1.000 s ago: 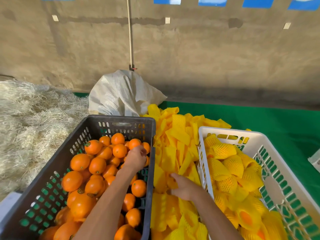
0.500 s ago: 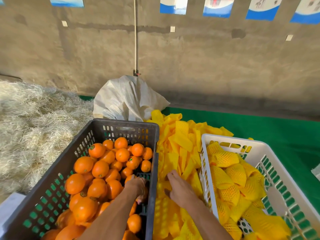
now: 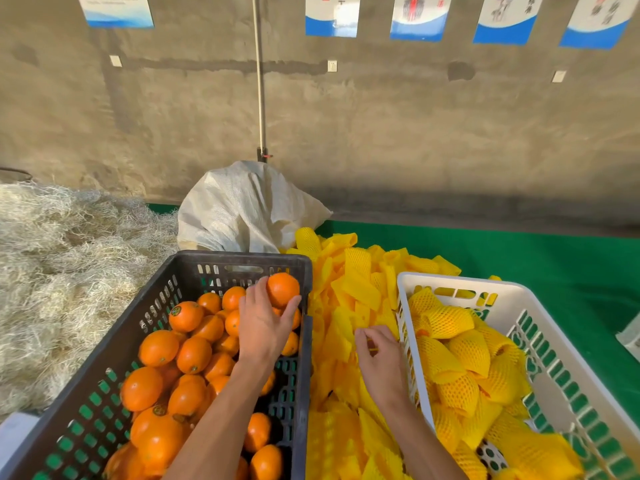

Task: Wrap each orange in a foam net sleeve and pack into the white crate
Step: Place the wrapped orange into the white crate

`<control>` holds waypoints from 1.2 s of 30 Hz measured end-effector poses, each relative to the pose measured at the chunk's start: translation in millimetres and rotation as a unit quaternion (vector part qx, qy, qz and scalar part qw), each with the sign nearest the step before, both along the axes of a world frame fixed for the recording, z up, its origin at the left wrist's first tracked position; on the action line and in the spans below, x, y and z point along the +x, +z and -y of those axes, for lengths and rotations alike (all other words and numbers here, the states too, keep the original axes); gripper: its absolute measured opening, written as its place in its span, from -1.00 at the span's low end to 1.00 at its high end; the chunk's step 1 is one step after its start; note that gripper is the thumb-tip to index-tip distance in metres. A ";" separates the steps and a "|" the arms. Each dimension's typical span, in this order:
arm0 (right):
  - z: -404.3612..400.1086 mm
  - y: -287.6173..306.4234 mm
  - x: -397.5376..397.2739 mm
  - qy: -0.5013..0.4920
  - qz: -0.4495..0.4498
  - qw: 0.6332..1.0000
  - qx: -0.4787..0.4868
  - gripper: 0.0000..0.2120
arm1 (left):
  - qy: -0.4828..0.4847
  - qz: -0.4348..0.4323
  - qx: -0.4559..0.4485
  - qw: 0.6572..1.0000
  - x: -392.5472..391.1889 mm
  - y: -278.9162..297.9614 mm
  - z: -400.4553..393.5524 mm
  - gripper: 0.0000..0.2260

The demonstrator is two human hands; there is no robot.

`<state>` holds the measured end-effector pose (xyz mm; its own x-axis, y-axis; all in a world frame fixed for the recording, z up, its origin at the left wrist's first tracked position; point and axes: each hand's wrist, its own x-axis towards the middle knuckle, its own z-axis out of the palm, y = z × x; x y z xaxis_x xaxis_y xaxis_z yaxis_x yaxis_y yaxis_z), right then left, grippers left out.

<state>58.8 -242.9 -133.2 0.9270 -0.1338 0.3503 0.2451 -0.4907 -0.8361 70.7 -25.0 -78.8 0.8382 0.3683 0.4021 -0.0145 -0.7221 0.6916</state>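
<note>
Fingers point(image 3: 266, 289) of the left hand point(image 3: 265, 323) curl round an orange point(image 3: 283, 289), held above the fruit at the far right corner of the black crate point(image 3: 104, 386). Right hand point(image 3: 379, 358) sits on the sleeves point(image 3: 349, 299), a yellow heap between the two crates; its fingers are bent and narrow, pinching at one sleeve, though the contact is hard to make out. White crate point(image 3: 571, 372), to the right, holds wrapped oranges point(image 3: 450, 322) lying at mixed angles. Straw point(image 3: 62, 271) is piled to the left, and a white sack point(image 3: 242, 209) stands behind the black crate.
</note>
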 end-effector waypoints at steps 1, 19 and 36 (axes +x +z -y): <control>1.3 1.2 0.8 -0.012 0.016 1.000 0.008 -0.87 | -0.022 0.037 -0.023 0.999 -2.0 4.8 4.5 -0.31; 6.7 10.2 0.8 -0.019 -0.017 0.989 0.146 -0.62 | -0.332 -0.248 -0.540 0.733 -20.0 30.1 76.2 -0.59; 10.6 16.3 -2.1 0.005 -0.027 0.974 0.224 -0.61 | -0.254 -0.215 -0.502 0.798 -18.0 32.1 86.0 -0.44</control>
